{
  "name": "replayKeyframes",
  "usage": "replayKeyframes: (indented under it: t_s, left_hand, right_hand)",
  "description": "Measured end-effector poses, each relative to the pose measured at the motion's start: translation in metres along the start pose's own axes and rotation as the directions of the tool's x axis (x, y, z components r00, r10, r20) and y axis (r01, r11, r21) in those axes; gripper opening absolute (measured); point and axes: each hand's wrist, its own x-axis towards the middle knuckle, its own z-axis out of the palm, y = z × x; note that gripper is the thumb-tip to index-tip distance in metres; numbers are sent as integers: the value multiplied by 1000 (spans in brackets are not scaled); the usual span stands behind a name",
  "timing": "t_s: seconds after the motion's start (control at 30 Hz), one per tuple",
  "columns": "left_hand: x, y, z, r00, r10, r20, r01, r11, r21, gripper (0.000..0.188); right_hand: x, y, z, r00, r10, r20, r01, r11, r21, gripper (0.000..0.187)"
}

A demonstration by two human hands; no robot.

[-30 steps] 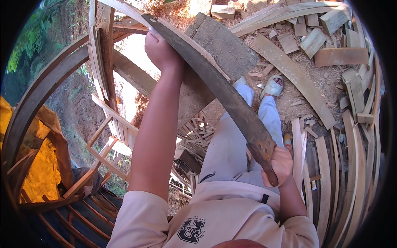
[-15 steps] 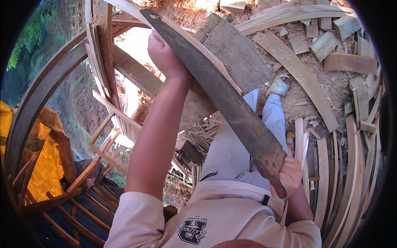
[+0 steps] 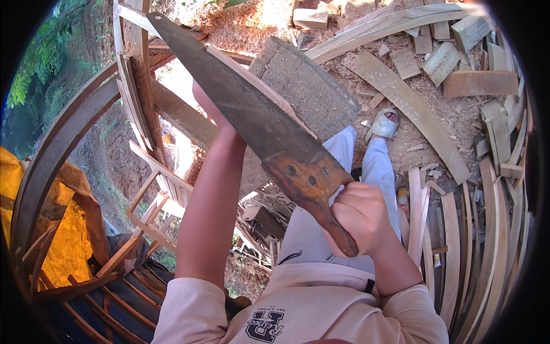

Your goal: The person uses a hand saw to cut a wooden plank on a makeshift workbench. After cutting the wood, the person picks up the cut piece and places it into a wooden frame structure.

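My right hand is closed around the worn wooden handle of a handsaw. Its long dark blade slants up and to the left, toothed edge on the upper right side. Along that edge runs a pale wooden strip, partly covered by the blade. My left hand is at the strip, behind the blade; its fingers are hidden, so its grip does not show. Whether the teeth touch the wood cannot be made out.
A wide weathered board lies beyond the saw. Wood offcuts and a curved plank are on the shavings-covered ground at right. Long curved strips lie at lower right. A wooden frame stands at left. My sandalled foot is near the middle.
My right hand has pushed the saw up and to the left, so the handle is nearer the middle. The blade now covers more of my left hand, which has shifted slightly left.
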Motion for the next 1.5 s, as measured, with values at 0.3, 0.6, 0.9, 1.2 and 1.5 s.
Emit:
replayKeyframes:
  t_s: [0.3, 0.6, 0.9, 1.2, 1.5]
  left_hand:
    - [-7, 24, -1, 988, -132, -79, 119, 981, -155, 24]
    - [6, 7, -7, 985, -174, -23, 165, 963, -213, 25]
    - [9, 3, -6, 997, -72, -14, 70, 989, -128, 29]
    - [9, 3, -4, 995, -95, -39, 97, 994, 43, 38]
    - [10, 3, -1, 997, -34, -69, 51, 963, 264, 50]
  right_hand:
    - [-12, 6, 6, 998, -31, -55, 32, 999, 10, 20]
    - [-127, -7, -40, 999, 23, -32, -24, 999, -34, 27]
    - [-146, -8, -30, 996, -21, -86, 15, 998, -65, 31]
    - [-146, -13, -21, 998, -14, -64, 7, 995, -102, 20]
    - [-165, -13, -8, 998, -53, -36, 45, 978, -202, 14]
